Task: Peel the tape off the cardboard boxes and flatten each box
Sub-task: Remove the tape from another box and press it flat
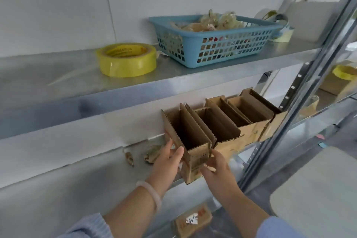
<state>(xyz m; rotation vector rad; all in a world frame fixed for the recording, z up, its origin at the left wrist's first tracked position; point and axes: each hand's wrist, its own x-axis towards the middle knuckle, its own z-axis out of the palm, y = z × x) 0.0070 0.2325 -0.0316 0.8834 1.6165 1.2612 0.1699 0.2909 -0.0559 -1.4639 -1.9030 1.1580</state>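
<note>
Yellow tape roll (126, 60) near blue basket (212, 52), metal shelf (48, 79) beneath, white wall (58, 6) behind

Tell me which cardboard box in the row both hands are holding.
The leftmost box, nearest the person: left hand and right hand grip it; the other boxes stand untouched.

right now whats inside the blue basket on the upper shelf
The blue basket holds crumpled tape-like wads heaped above its rim. Red and dark bits show through the wall holes; what lies under the heap is covered.
</note>
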